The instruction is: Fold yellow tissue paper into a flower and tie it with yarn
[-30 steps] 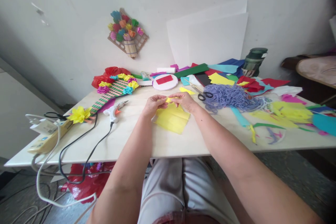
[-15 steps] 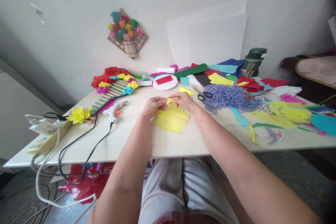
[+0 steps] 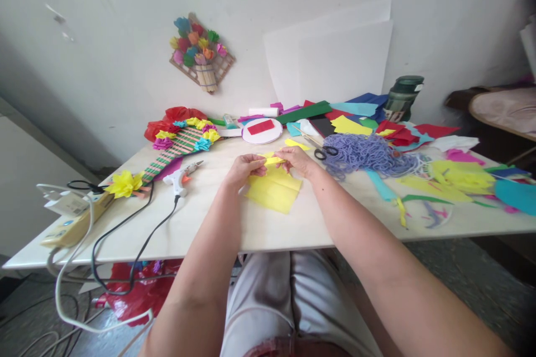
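Observation:
Both hands are together over the middle of the table, pinching a small folded piece of yellow crepe paper [image 3: 274,160] between them. My left hand [image 3: 246,169] is closed on its left end. At the right end, the fingers of my right hand [image 3: 296,160] are closed on it too. Beneath them a larger yellow crepe paper sheet [image 3: 274,192] lies flat on the table; whether it joins the held piece cannot be made out. Beyond the hands sits a white oval card [image 3: 274,135] with a red paper strip [image 3: 260,127] on it.
A white glue gun [image 3: 178,181] with its cord lies left, near a power strip [image 3: 79,223] and a striped craft piece with paper flowers [image 3: 178,148]. To the right are black-handled scissors [image 3: 326,152], purple yarn [image 3: 368,153], coloured paper scraps [image 3: 460,178] and a dark green bottle [image 3: 404,99].
Both hands stay in nearly the same place. My right fingers have shifted slightly right, and more of the held yellow piece shows, stretched between the hands.

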{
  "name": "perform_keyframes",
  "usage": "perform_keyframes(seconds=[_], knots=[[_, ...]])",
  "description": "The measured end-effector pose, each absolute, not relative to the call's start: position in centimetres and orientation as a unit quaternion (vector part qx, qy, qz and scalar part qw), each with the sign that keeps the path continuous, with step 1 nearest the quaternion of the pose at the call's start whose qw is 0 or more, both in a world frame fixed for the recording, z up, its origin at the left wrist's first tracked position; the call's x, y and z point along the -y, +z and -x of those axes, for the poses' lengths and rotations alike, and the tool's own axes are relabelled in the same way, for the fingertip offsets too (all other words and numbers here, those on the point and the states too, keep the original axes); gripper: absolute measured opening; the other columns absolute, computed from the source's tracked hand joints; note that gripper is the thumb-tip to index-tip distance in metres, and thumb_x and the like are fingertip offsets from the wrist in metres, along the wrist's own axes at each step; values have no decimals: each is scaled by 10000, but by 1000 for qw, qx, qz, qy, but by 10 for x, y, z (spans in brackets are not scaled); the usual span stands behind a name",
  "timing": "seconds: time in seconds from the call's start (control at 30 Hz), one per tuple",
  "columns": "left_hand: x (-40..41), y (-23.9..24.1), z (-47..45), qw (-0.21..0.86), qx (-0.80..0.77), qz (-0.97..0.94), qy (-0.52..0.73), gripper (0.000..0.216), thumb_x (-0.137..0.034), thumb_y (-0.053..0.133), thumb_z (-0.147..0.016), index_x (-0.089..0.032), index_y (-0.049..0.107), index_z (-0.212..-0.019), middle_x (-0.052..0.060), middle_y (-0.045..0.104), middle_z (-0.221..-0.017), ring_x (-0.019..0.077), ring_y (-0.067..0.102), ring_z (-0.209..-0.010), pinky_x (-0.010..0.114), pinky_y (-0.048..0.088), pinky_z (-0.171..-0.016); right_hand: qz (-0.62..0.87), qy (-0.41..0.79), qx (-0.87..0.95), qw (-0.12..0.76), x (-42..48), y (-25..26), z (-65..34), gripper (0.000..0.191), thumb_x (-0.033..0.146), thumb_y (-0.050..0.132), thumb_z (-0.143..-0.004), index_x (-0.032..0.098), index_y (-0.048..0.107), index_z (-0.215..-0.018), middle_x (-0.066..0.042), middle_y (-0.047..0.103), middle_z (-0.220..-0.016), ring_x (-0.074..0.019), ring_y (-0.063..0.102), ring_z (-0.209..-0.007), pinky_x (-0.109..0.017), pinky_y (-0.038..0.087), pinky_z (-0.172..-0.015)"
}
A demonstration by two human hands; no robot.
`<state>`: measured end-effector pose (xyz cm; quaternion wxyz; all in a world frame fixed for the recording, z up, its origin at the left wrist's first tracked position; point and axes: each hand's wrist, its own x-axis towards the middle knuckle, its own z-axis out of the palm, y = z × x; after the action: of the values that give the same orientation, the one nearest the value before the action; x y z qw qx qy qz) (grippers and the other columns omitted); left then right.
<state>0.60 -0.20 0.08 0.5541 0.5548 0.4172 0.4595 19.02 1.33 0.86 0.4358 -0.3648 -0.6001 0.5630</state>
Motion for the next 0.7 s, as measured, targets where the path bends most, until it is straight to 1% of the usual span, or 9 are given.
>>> perform_keyframes(seconds=[0.13,0.33,0.57,0.7], knots=[[1,-1,-5,563,-420,-547,455,294,-299,729,-585,-104,583,-749,48,648,-615,96,572,-475,206,463,-503,368,555,605,437,-15,7,-191,181,277,638,-686,101,602,-696,-23,601,-502,-44,389,-303,-172,323,-295],[1,0,-4,587,-418,-521,458,296,-261,742,-573,-101,575,-758,38,645,-602,90,575,-467,193,463,-502,353,569,595,445,-17,7,-194,252,342,573,-751,94,616,-771,-45,625,-532,-65,454,-324,-182,370,-324],[2,-1,-4,582,-417,-524,462,284,-261,729,-597,-100,576,-774,39,643,-605,90,573,-467,189,457,-485,345,555,596,466,-19,4,-193,226,305,642,-693,98,621,-781,-29,624,-523,-71,475,-328,-182,376,-325],[1,-1,-3,577,-415,-532,460,280,-262,724,-604,-98,583,-781,42,645,-612,92,578,-476,190,461,-493,359,550,599,458,-20,4,-193,221,291,651,-686,107,621,-804,-13,621,-516,-72,480,-310,-177,376,-319]])
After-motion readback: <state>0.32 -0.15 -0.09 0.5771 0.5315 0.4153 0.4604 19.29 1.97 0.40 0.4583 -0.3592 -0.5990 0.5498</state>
